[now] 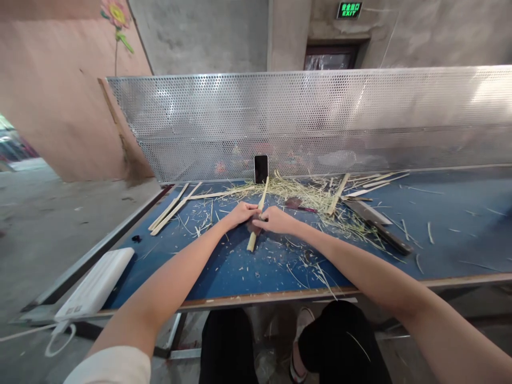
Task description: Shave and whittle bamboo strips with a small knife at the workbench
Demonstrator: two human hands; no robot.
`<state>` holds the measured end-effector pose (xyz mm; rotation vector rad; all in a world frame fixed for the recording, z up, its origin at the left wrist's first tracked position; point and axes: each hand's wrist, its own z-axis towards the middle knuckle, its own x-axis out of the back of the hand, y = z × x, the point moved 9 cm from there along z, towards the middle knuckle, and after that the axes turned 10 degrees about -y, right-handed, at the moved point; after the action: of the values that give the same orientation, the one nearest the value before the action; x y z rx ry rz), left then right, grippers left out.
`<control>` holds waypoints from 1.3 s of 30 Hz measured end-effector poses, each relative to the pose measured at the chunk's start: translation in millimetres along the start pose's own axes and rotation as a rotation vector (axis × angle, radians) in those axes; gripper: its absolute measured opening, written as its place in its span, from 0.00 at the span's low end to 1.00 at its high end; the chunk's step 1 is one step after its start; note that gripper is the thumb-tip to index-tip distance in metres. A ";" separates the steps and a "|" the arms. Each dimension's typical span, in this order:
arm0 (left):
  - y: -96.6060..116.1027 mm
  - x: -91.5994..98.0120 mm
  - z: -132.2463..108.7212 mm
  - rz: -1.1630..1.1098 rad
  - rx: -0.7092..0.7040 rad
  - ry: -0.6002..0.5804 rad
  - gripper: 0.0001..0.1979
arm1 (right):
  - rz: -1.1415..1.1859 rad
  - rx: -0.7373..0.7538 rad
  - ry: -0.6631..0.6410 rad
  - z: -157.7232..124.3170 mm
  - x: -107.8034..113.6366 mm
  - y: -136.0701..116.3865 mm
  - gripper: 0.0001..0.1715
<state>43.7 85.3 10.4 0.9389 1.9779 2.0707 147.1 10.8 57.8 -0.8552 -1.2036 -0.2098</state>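
A pale bamboo strip point(251, 242) lies in front of me on the blue table, pointing away from me. My left hand point(242, 212) is closed on it near its middle, fingers bent over the strip. My right hand point(276, 220) is closed just to the right, thumb and fingers pinched at the strip. Under and between the hands shows a dark brown flat piece point(253, 226), gripped by the right fingers; its kind is partly hidden. Beyond the hands, a heap of thin green-yellow shavings point(300, 188) spreads across the table.
A phone point(261, 168) leans upright against a perforated metal screen point(240, 117). More strips point(172, 210) lie left. At right rests a large knife point(376, 224) with a dark handle; another brown piece point(293, 202) lies nearer. A white power strip point(96, 282) sits at the left edge.
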 end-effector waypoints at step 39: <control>22.9 -10.5 -8.9 0.172 -0.108 -0.098 0.15 | 0.659 -0.037 0.288 -2.2 32.6 78.9 0.20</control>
<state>54.8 69.4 28.8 1.2008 1.7748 2.1490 205.8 72.2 49.3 -1.1648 -0.6071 0.1784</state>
